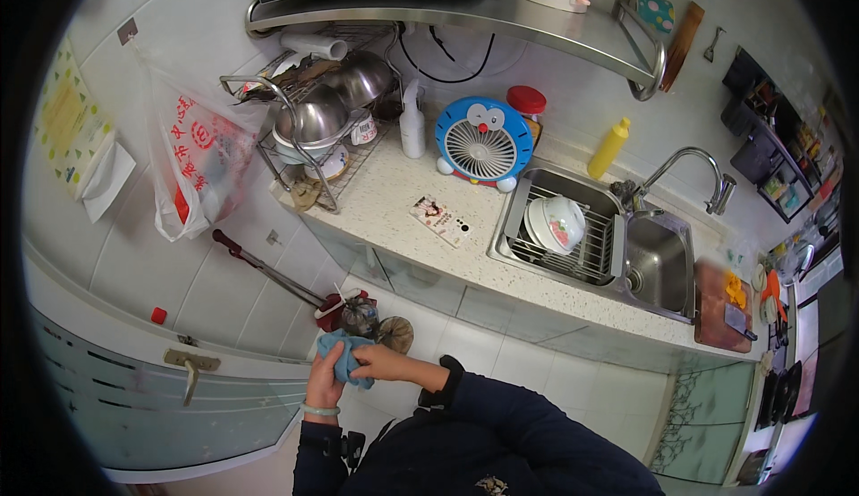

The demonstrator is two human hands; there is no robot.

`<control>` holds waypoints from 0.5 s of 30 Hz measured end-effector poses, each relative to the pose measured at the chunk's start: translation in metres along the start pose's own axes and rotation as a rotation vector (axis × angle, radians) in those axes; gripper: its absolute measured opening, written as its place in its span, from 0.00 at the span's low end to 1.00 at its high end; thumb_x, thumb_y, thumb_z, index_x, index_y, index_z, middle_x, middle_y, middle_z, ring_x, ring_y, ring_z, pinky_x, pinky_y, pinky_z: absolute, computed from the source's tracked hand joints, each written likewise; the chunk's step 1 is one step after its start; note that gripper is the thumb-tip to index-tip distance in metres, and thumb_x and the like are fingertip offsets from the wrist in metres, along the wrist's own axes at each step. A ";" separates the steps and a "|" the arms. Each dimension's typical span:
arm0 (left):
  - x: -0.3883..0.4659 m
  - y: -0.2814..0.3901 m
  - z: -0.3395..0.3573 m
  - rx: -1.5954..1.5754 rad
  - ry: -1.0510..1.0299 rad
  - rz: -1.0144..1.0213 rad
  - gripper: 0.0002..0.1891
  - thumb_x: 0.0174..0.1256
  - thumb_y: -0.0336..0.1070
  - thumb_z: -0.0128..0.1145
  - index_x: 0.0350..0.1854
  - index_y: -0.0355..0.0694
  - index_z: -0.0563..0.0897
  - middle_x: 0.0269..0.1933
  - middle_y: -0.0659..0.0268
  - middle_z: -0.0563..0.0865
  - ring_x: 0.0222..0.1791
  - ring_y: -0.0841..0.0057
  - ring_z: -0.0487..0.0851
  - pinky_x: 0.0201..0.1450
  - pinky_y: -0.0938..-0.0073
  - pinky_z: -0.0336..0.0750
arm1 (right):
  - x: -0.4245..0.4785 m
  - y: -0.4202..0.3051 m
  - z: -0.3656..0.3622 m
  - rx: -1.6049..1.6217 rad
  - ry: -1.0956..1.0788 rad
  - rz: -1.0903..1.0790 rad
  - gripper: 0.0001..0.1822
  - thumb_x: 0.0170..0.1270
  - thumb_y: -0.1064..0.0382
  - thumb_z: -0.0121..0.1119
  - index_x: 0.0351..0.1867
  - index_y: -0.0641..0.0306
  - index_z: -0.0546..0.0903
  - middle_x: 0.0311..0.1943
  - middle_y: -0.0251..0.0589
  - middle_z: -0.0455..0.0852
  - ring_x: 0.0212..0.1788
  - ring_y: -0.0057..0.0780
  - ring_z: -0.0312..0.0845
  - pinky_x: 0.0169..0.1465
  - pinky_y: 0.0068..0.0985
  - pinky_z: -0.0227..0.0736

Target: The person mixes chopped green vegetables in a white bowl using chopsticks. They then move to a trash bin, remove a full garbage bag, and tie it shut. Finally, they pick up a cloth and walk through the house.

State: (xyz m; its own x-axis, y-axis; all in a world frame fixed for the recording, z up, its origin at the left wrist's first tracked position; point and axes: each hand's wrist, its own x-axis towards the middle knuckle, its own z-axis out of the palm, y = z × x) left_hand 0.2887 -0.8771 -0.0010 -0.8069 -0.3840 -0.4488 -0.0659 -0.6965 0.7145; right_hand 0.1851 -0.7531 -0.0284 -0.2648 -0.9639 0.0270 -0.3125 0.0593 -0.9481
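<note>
Both my hands grip a bunched blue cloth (347, 362) low in front of my body. My left hand (327, 376), with a pale bangle at its wrist, holds the cloth from the left side. From the right, my right hand (384, 365) pinches it. Beyond the cloth, on the floor, lie a dark plastic bag (360, 315) and a round brownish bundle (395, 335). A phone in a patterned case (441, 221) lies on the speckled counter (376, 204), below a blue cartoon-faced fan (484, 139).
White bowls (556, 224) sit on a rack over the double sink (660, 254). A glass door with a handle (191, 372) stands at the left. A wire dish rack (329, 194) holds steel bowls. A cleaver (739, 321) lies on a cutting board (718, 301).
</note>
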 end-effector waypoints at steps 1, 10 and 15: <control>0.000 0.000 0.004 0.005 0.000 0.005 0.15 0.62 0.34 0.58 0.50 0.37 0.75 0.43 0.65 0.81 0.42 0.74 0.81 0.43 0.72 0.77 | -0.001 0.000 -0.001 0.030 0.022 0.001 0.16 0.52 0.56 0.63 0.31 0.68 0.75 0.27 0.46 0.77 0.32 0.37 0.77 0.36 0.30 0.71; 0.008 0.001 -0.005 0.015 0.011 0.090 0.17 0.62 0.34 0.58 0.52 0.37 0.74 0.45 0.65 0.80 0.44 0.74 0.80 0.49 0.72 0.75 | 0.001 0.012 -0.018 0.318 0.109 0.094 0.20 0.58 0.57 0.61 0.51 0.63 0.78 0.38 0.42 0.84 0.37 0.23 0.78 0.40 0.21 0.72; 0.006 0.011 -0.004 0.092 0.034 0.136 0.19 0.61 0.34 0.59 0.53 0.36 0.72 0.48 0.64 0.78 0.48 0.73 0.77 0.53 0.71 0.72 | 0.012 0.010 -0.079 0.253 0.348 0.211 0.21 0.57 0.57 0.62 0.50 0.66 0.78 0.37 0.40 0.85 0.35 0.22 0.79 0.41 0.20 0.72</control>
State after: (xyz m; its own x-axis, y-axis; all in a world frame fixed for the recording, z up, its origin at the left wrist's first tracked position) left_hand 0.2857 -0.8894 0.0022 -0.7921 -0.4923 -0.3609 -0.0121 -0.5785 0.8156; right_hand 0.1066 -0.7439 -0.0124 -0.6020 -0.7908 -0.1103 0.0009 0.1375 -0.9905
